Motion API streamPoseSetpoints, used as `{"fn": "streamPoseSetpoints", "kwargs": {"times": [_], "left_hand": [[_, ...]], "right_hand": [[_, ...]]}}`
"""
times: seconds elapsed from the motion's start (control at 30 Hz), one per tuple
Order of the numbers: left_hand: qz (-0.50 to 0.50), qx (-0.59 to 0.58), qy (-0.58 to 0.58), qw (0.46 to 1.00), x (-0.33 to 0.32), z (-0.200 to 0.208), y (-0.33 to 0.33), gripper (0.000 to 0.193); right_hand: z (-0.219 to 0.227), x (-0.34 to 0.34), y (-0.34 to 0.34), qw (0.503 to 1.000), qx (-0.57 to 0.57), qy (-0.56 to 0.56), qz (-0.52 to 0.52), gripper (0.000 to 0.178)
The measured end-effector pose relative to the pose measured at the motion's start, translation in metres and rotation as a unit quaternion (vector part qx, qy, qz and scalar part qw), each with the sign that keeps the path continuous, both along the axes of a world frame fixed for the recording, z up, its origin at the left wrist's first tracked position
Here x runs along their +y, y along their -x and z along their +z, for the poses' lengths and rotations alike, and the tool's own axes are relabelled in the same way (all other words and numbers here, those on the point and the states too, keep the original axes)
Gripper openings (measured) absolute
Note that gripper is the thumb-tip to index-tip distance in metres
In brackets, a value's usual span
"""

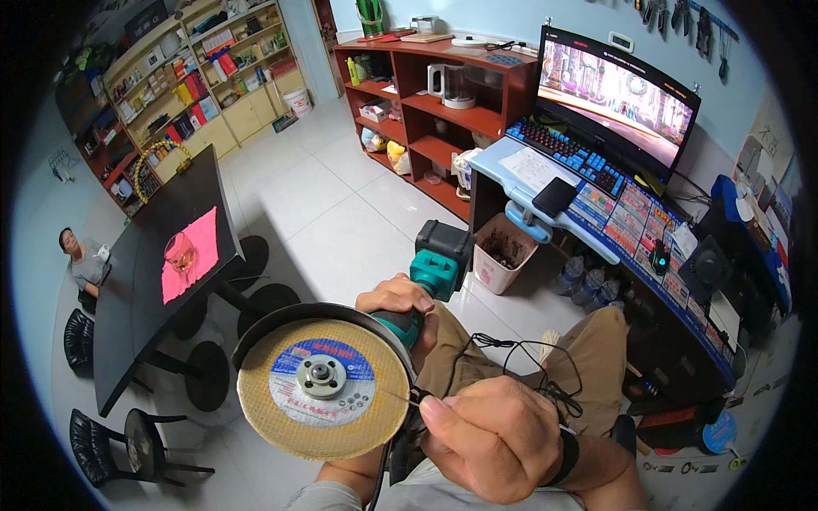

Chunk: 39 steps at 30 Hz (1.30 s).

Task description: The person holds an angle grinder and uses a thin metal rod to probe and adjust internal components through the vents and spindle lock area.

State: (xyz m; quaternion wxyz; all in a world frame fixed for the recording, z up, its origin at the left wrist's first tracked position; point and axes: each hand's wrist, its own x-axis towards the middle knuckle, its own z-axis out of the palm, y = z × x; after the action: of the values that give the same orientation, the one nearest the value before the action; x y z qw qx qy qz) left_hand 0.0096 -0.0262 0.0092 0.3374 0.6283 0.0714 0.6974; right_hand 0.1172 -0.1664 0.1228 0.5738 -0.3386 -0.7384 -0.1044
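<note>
A teal and black cordless angle grinder is tilted up in front of me, its battery end pointing away. My left hand is wrapped round its body, partly hidden behind the disc. Facing me is a yellow cutting disc with a blue and white label, fixed by a silver flange nut. A black guard curves round its far edge. In my right hand, thumb and fingers pinch a thin metal rod, its tip over the disc's right side; its other end is hidden.
A desk with a lit monitor, keyboard and black phone stands to the right. Below are a waste bin and bottles. A black cable lies across my lap. Left, a person sits by a dark table.
</note>
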Motion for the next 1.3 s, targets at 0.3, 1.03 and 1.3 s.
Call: {"fn": "streamPoseSetpoints", "kwargs": {"times": [0.3,1.03,1.3], "left_hand": [[-0.05,-0.056,0.022,0.997,-0.004,-0.001,0.001,0.055],[-0.057,-0.038,0.057,0.996,-0.004,-0.001,-0.006,0.053],[0.008,-0.014,0.024,1.0,0.0,-0.003,0.0,0.056]], "right_hand": [[-0.007,0.009,-0.003,0.997,0.008,-0.07,0.032,0.025],[-0.013,0.003,-0.009,0.999,0.037,0.015,0.028,0.038],[-0.006,-0.004,-0.005,0.998,0.041,0.003,0.04,0.029]]}}
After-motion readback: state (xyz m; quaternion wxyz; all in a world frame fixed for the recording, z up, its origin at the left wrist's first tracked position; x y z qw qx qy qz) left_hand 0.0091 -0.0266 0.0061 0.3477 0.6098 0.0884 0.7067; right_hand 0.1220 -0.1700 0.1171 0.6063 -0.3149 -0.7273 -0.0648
